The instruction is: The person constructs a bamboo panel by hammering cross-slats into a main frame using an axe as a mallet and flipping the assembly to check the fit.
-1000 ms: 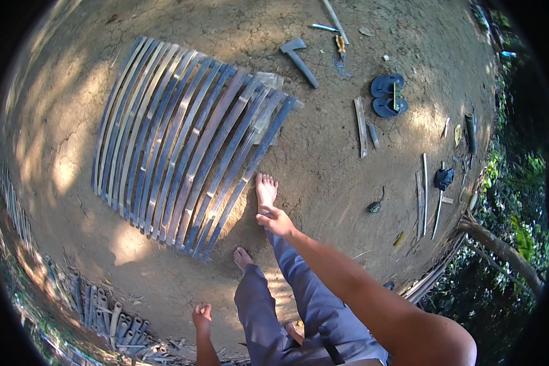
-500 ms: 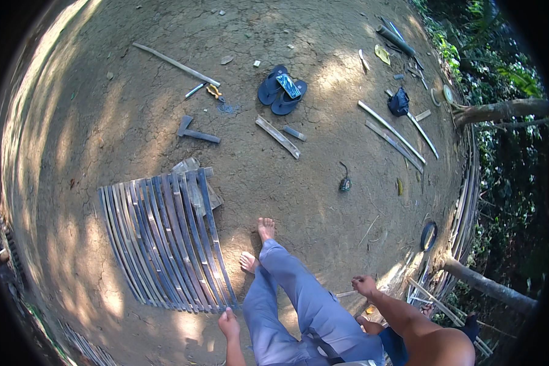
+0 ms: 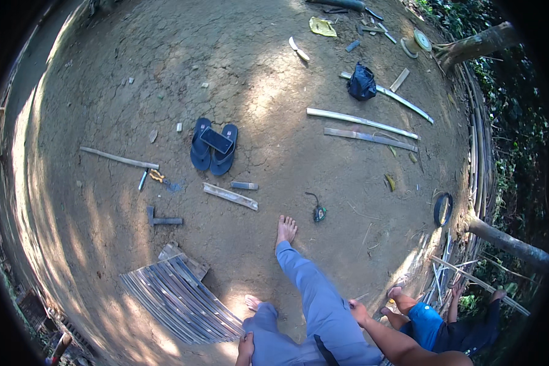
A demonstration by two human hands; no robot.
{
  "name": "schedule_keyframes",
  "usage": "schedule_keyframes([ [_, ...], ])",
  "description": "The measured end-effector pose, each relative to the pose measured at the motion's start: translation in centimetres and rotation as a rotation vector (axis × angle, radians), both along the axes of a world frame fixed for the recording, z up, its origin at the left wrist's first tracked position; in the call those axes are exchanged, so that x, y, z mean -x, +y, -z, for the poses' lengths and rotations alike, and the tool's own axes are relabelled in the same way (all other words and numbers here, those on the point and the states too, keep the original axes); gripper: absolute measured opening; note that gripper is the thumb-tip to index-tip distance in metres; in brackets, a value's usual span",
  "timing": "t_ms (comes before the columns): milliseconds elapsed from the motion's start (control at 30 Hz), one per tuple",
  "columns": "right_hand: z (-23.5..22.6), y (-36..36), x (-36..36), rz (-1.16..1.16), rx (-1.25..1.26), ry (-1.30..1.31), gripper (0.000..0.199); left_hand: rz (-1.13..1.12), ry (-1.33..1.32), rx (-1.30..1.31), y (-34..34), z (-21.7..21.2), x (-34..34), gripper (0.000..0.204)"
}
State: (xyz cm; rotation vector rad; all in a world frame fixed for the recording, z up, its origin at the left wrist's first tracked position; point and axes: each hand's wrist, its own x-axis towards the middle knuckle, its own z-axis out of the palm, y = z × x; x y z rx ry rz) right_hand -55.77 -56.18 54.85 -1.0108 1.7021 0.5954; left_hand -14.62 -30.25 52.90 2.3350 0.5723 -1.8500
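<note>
My left hand [image 3: 246, 345] hangs beside my left thigh, fingers bent together with nothing visible in them. Close to it lies a panel of narrow split-bamboo slats [image 3: 183, 299], flat on the ground. My right hand [image 3: 359, 312] is at my right thigh, its fingers loosely curled in and nothing seen in them. My bare right foot is forward, just short of a small dark tape measure [image 3: 319, 213] with a strap. At the panel's far end some flat board pieces [image 3: 195, 265] stick out from under the slats.
Ahead lie a hammer-shaped tool [image 3: 163, 219], orange-handled pliers [image 3: 157, 175], sandals [image 3: 222, 160] bearing a phone [image 3: 216, 140], bamboo strips [image 3: 363, 122], a black bag [image 3: 362, 83] and a knife [image 3: 299, 50]. At right are a black ring [image 3: 443, 210], tree trunks, and another person in blue shorts [image 3: 426, 323] near sticks.
My view has moved forward and turned, so the slat panel sits lower. My right foot has stepped ahead toward the tape measure. Both hands are closer to my thighs; the other person shows more.
</note>
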Motion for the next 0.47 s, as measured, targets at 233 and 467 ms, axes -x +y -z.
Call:
schedule_keyframes([
  [233, -5.8, -25.1, -16.5, 0.666, 0.077, -0.302, 0.048, 0.449, -0.139, 0.502, -39.6, -7.6, -11.4, 0.074],
  [467, -9.9, -35.0, -21.0, 0.684, 0.128, -0.203, 0.051, 1.281, -0.013, 0.600, -62.2, -13.5, -17.2, 0.082],
])
